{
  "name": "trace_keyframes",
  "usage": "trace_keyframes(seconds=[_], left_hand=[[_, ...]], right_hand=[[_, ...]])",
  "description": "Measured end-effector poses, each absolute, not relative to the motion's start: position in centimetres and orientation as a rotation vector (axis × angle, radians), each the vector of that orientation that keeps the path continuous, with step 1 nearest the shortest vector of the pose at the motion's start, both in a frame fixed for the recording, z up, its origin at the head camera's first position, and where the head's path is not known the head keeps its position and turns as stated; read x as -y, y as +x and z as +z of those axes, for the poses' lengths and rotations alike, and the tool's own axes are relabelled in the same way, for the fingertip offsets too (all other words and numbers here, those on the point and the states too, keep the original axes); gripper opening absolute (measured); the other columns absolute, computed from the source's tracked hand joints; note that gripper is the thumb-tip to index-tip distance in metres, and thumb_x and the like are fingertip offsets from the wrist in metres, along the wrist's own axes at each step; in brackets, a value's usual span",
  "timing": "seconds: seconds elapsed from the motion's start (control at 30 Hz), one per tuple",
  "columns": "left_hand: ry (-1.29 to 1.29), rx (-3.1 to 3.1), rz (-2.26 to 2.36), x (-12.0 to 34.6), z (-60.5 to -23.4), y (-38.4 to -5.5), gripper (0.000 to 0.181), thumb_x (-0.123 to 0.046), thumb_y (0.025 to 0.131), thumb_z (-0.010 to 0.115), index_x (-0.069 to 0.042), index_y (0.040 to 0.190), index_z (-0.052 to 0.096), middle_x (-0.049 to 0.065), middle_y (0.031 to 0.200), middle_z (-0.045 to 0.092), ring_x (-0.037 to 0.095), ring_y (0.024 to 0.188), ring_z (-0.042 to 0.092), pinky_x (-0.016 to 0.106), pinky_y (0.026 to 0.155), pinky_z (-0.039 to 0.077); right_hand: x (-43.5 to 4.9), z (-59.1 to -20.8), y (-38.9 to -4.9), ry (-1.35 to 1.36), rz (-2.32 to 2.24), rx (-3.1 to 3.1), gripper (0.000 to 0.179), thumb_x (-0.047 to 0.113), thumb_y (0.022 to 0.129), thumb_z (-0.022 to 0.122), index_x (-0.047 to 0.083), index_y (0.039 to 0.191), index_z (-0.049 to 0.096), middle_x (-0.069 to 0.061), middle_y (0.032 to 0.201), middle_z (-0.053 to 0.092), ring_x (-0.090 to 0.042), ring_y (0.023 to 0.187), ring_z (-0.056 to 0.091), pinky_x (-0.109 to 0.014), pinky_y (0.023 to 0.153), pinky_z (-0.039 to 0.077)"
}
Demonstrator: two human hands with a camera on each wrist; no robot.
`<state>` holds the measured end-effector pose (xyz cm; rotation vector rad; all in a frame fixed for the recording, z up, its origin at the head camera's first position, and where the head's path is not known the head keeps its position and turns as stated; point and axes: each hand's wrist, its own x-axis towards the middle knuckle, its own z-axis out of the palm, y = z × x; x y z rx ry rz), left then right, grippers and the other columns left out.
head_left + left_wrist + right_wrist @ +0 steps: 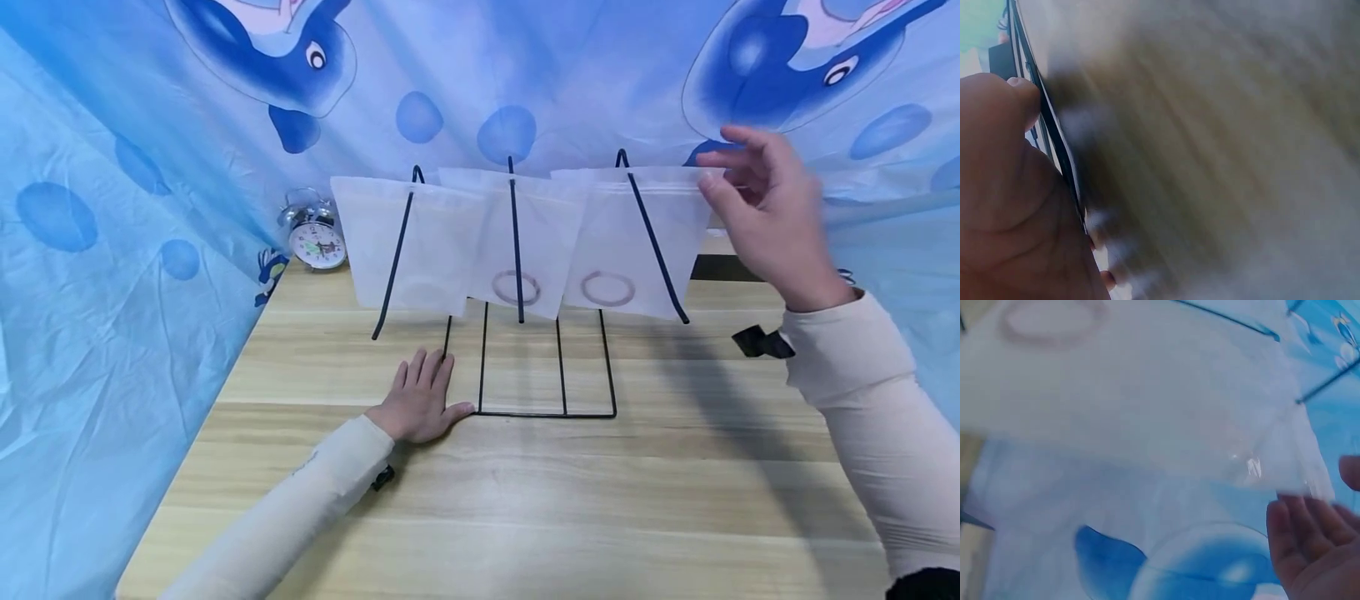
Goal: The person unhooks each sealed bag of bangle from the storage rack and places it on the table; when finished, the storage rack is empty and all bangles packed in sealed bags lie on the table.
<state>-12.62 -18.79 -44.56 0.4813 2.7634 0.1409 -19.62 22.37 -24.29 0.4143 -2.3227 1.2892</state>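
Three frosted zip bags, left [420, 242], middle [495, 225] and right [630, 233], hang on the slanted prongs of a black wire rack [547, 414]. Dark ring shapes show through the middle and right bags; the left one has only a faint round outline. My left hand [420, 400] lies spread on the table beside the rack's base, thumb right at the near corner of the wire. Raised at the right, my right hand [772, 208] has its fingertips at the right bag's upper corner. Thumb and fingers stand apart in the right wrist view.
A small silver twin-bell alarm clock [318, 242] stands at the back left of the wooden table [525, 517]. Behind hangs a blue curtain [585, 83] with cartoon dolphins. A dark flat object [723, 267] lies at the back right, partly hidden.
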Motion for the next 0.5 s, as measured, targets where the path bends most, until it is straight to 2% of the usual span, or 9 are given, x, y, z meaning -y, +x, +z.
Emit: trace_keyframes(seconds=[0.07, 0.13, 0.27, 0.33, 0.5], left_hand=[[0.482, -2.759, 0.136, 18.71, -44.61, -12.73, 0.09, -0.066, 0.101, 0.035, -0.004, 0.161, 0.008, 0.019, 0.165, 0.01, 0.042, 0.151, -0.002, 0.059, 0.118, 0.004], [0.48, -2.751, 0.128, 18.74, -44.67, -12.78, 0.091, -0.067, 0.101, 0.034, -0.004, 0.162, 0.007, 0.019, 0.165, 0.009, 0.042, 0.151, -0.003, 0.059, 0.117, 0.004], [0.477, -2.744, 0.097, 18.89, -44.82, -12.8, 0.092, -0.068, 0.1, 0.034, -0.005, 0.162, 0.007, 0.019, 0.165, 0.009, 0.042, 0.151, -0.003, 0.06, 0.117, 0.006], [0.466, -2.732, 0.078, 18.84, -44.7, -12.84, 0.093, -0.069, 0.099, 0.033, -0.006, 0.162, 0.006, 0.018, 0.165, 0.008, 0.041, 0.151, -0.004, 0.059, 0.117, 0.005], [0.39, -2.656, 0.075, 18.49, -44.36, -13.3, 0.094, -0.072, 0.098, 0.03, -0.011, 0.162, -0.001, 0.015, 0.167, -0.001, 0.037, 0.151, -0.013, 0.069, 0.112, -0.003]], right_hand=[[-22.54, -23.8, -19.75, 0.424, 1.196, 2.311, 0.035, 0.012, 0.099, 0.065, 0.007, 0.133, 0.064, 0.007, 0.113, 0.07, -0.002, 0.09, 0.063, -0.016, 0.076, 0.046], [-22.75, -23.46, -19.8, 0.431, 1.111, 2.336, 0.025, 0.011, 0.096, 0.069, 0.004, 0.121, 0.072, 0.017, 0.1, 0.068, 0.0, 0.081, 0.063, -0.014, 0.068, 0.045], [-23.05, -23.28, -19.65, 0.442, 1.016, 2.408, 0.021, 0.012, 0.092, 0.075, 0.001, 0.11, 0.076, 0.025, 0.089, 0.063, 0.004, 0.07, 0.06, -0.011, 0.058, 0.042], [-23.15, -23.3, -19.57, 0.452, 0.993, 2.445, 0.022, 0.01, 0.091, 0.077, 0.0, 0.11, 0.076, 0.019, 0.088, 0.065, 0.006, 0.069, 0.06, -0.01, 0.056, 0.042], [-23.1, -23.52, -19.4, 0.474, 0.937, 2.53, 0.028, 0.006, 0.091, 0.075, -0.001, 0.118, 0.072, -0.014, 0.1, 0.071, 0.011, 0.073, 0.057, -0.007, 0.061, 0.042]])
